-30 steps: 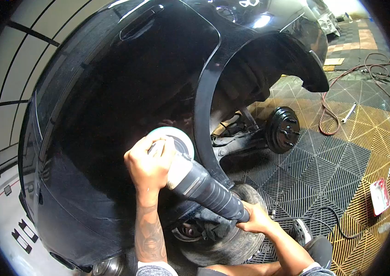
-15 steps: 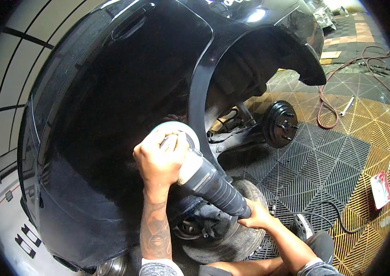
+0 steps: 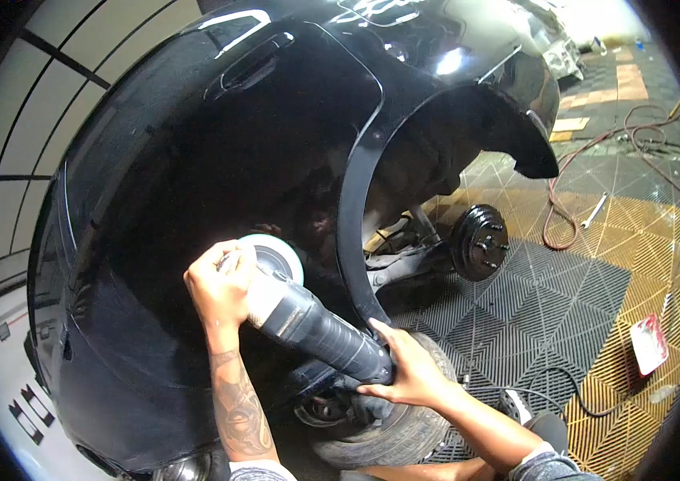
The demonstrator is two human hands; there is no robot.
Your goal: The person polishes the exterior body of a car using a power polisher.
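Shifted left since the earlier frame, the black-handled, pale-headed power polisher sits farther from the curved black wheel-arch edge, its round pale pad at the glossy black car panel. The person's left hand has its grip closed over the head; the right hand has loosened, thumb and fingers spread around the handle's end. Pad work looks under way; how much panel is finished or left cannot be told. Beyond, the round black brake drum carries no wheel.
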